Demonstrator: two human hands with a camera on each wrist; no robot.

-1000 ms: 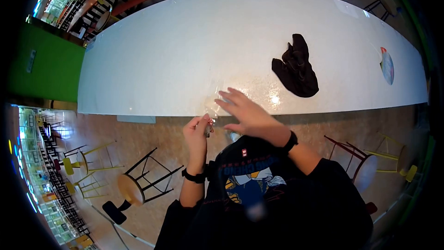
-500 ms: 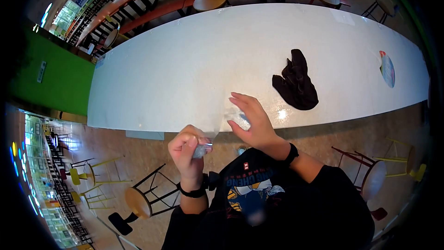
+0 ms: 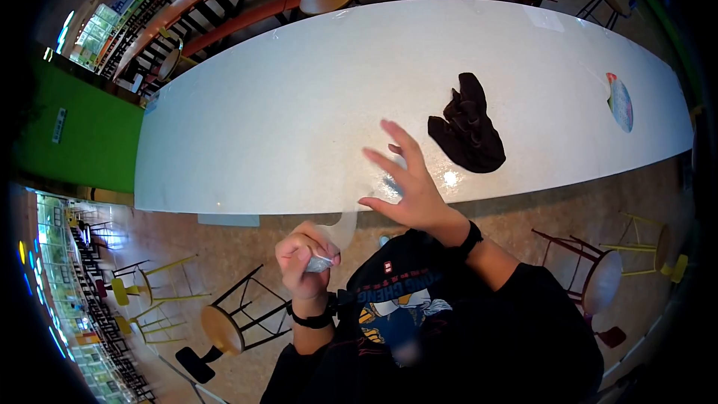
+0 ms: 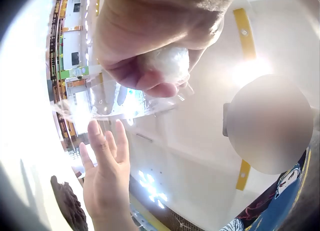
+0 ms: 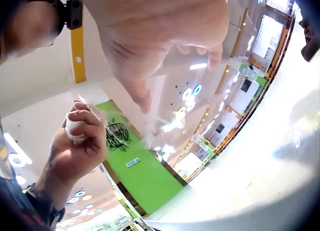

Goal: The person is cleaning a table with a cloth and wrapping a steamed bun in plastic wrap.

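In the head view the left hand grips a crumpled wad of clear plastic just off the table's near edge. A clear film trails from this wad up toward the right hand. Fingers spread and thumb apart, the right hand is raised over the near edge. In the left wrist view, curled fingers enclose the whitish plastic wad, and the transparent film stretches out above the right hand's fingertips. The right wrist view has the right thumb pointing down beside the film.
A long white table lies in front. On it are a crumpled dark cloth, right of the hands, and a colourful oval item near the right end. Stools stand around, one round-seated stool at lower left; a green partition borders the left.
The left hand has moved lower and left, and more of the wad and film now shows. The right hand stays over the near edge, its fingers spreading wider and pointing farther up.
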